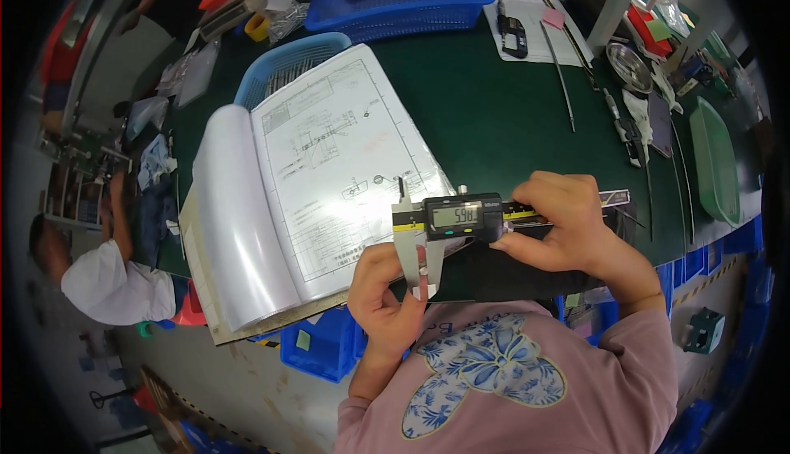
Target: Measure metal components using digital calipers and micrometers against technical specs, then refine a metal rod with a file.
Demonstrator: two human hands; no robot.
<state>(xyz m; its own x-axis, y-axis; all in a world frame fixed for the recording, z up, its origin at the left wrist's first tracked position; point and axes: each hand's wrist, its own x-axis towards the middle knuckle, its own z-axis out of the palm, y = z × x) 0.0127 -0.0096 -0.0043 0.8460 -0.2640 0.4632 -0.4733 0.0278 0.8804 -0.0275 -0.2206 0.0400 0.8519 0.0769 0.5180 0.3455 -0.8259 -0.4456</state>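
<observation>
My right hand (569, 225) grips a digital caliper (462, 217) by its slider and beam, thumb below and fingers above. Its display is lit and faces up. The caliper's lower jaws point toward me, and a small metal piece (423, 270) sits between them. Fingers and thumb of my left hand (380, 302) close around that piece at the jaws; its full shape is hidden. Just behind the hands lies a technical drawing (337, 149) in a clear-sleeved binder, its turned pages (239, 215) curled up on the left.
A light blue basket (333, 41) with thin metal parts stands behind the binder, and a larger blue crate (403, 1) beyond it. Further calipers (629, 137), rods (559, 75), a steel bowl (629, 67) and a green tray (712, 162) lie right. Another person (119, 281) works at left.
</observation>
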